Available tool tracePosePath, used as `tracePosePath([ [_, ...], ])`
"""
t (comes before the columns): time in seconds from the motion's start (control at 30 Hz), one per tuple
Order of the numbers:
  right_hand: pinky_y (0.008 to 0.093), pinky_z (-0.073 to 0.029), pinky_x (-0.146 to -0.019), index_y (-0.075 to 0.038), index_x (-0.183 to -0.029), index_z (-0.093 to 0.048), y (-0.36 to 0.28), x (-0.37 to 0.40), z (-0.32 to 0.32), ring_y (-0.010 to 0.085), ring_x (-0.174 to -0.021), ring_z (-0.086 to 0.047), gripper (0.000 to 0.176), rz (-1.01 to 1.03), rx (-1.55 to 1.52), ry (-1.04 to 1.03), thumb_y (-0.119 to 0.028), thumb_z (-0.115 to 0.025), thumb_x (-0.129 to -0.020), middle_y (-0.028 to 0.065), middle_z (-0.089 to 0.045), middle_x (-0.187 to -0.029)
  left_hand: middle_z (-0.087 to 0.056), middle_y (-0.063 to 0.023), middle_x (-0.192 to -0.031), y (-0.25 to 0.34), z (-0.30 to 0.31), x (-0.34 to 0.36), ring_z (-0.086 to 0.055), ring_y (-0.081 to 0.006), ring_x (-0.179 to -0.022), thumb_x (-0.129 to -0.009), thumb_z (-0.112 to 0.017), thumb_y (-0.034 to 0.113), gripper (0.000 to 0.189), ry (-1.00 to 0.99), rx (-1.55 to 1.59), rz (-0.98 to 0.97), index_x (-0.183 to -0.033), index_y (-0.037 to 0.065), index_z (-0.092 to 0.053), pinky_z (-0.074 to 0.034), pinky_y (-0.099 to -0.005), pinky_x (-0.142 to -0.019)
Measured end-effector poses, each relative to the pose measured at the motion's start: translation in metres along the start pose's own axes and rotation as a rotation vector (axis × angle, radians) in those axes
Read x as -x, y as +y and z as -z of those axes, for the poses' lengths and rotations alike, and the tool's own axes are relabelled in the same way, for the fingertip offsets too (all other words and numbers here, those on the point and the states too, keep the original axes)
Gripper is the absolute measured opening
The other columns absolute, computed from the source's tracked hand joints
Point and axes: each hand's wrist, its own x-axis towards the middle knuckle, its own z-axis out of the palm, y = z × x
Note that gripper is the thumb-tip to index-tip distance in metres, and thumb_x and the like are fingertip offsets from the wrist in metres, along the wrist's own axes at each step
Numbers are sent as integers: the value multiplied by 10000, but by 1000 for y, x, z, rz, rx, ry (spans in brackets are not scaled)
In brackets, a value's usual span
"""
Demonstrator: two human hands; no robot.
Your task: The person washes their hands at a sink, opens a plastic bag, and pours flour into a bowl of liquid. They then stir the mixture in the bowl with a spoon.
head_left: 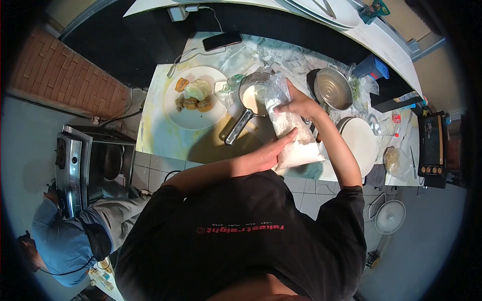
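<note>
A clear plastic bag of white powder point(296, 143) is tilted between my two hands, its open top toward the saucepan. My left hand point(271, 152) supports it low on the left side, fingers along the plastic. Higher up, my right hand point(299, 104) is closed around the gathered neck. Right beside the bag's mouth sits a metal saucepan point(254, 79) with something pale cream inside. The pan's handle point(238, 128) points toward me and to the left.
Left of the pan is a white plate point(173, 113) with browned food pieces. A phone point(222, 40) lies behind. To the right are a metal pot point(333, 89), a pale round board point(359, 148) and a toaster oven point(433, 148). Another person point(65, 241) is by a stove point(73, 168) at left.
</note>
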Motion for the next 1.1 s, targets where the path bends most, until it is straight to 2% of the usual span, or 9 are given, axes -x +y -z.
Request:
tracePosePath([
  [0.23,331,-333,-1111,-32,-1495,-311,-14,-1,0,275,-1322,-447,933,-84,7,-15,-18,-758,-676,162,-498,-1405,-535,-103,-1358,0,1,-1,-546,-224,-1239,-1007,-531,390,537,68,-10,-40,-1413,66,-396,-449,-403,-1050],
  [0.3,321,-341,-1104,-36,-1496,-319,-17,1,-2,270,-1312,-460,885,-111,-192,-13,0,-719,-708,169,-515,-1385,-543,-102,-1347,3,-3,1,-559,-224,-1223,-1000,-546,384,534,60,-8,-56,-1404,65,-405,-467,-401,-1031],
  [0.43,318,-353,-1090,-32,-1465,-376,-8,-3,-5,263,-1275,-491,817,-77,-246,-9,-26,-718,-723,167,-545,-1354,-543,-102,-1347,3,-4,1,-556,-224,-1226,-1005,-538,380,525,94,3,-37,-1403,64,-406,-465,-400,-1032],
  [0.53,330,-390,-1051,-27,-1402,-463,1,-5,-4,257,-1200,-545,716,-86,-98,31,-70,-737,-743,159,-594,-1291,-542,-101,-1350,-1,1,-3,-556,-223,-1225,-1008,-534,376,521,74,7,-57,-1404,65,-406,-462,-400,-1035],
  [0.6,337,-440,-980,-11,-1278,-582,-3,-4,-6,249,-1087,-606,547,-124,-47,78,-130,-750,-771,147,-662,-1169,-539,-100,-1355,-1,2,-4,-554,-222,-1228,-1010,-531,373,515,88,43,-35,-1405,66,-407,-455,-400,-1042],
  [0.7,339,-469,-924,-2,-1174,-650,-12,-4,-5,239,-1005,-639,428,-261,22,89,-167,-750,-791,139,-698,-1061,-538,-98,-1358,0,-2,-2,-548,-218,-1235,-1009,-532,372,515,93,17,-49,-1407,68,-408,-449,-400,-1048],
  [0.8,336,-472,-906,10,-1115,-675,-3,-5,-4,232,-973,-646,370,-212,-26,77,-171,-742,-799,140,-707,-1021,-536,-97,-1360,0,0,-2,-544,-215,-1239,-1009,-534,370,516,54,13,-54,-1408,68,-407,-448,-401,-1048],
  [0.93,333,-472,-910,16,-1151,-654,-5,-3,-1,229,-988,-641,380,-239,-27,25,-108,-697,-795,135,-700,-1058,-536,-95,-1361,0,-1,-1,-545,-212,-1237,-1008,-537,368,518,52,7,-45,-1410,68,-407,-447,-395,-1049],
  [1.1,330,-454,-954,14,-1262,-583,11,-9,-2,237,-1078,-606,521,-72,-119,-79,-5,-600,-742,131,-662,-1161,-525,-92,-1374,0,-1,-1,-536,-210,-1247,-1012,-527,372,526,71,-3,-21,-1415,60,-399,-439,-381,-1058],
])
